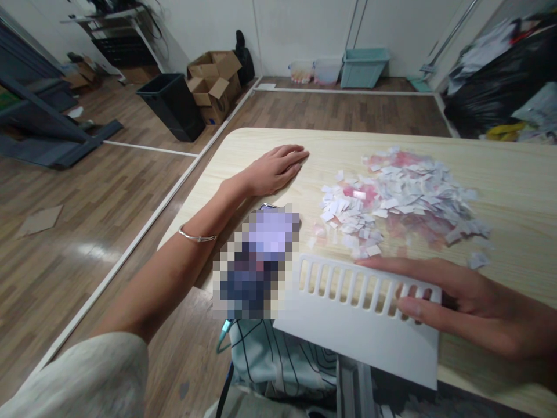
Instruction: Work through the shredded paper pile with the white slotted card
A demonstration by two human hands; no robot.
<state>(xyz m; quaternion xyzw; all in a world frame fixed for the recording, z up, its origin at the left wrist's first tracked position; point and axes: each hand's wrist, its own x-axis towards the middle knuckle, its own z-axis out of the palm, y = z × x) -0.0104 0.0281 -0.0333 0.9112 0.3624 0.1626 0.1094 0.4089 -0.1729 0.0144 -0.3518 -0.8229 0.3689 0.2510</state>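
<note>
My left hand [278, 168] lies on the pale wooden table [517, 191] near its far left edge, palm down and fingers stretched out. It holds nothing. My right hand [478, 302] grips a white slotted plastic panel [361, 331] by its right end, thumb over the slots and index finger along the top edge. The panel is tilted and reaches over the near edge of the table. Just beyond it spreads a loose pile of small white paper pieces [418, 191], mixed with pink, see-through bits [400, 158].
A blurred-out phone-like object [272, 232] lies below my left forearm, with a teal cable [224, 335] nearby. More pieces lie below the table's near edge. On the floor beyond stand a black bin [172, 107], cardboard boxes [213, 87] and a teal tub [363, 68].
</note>
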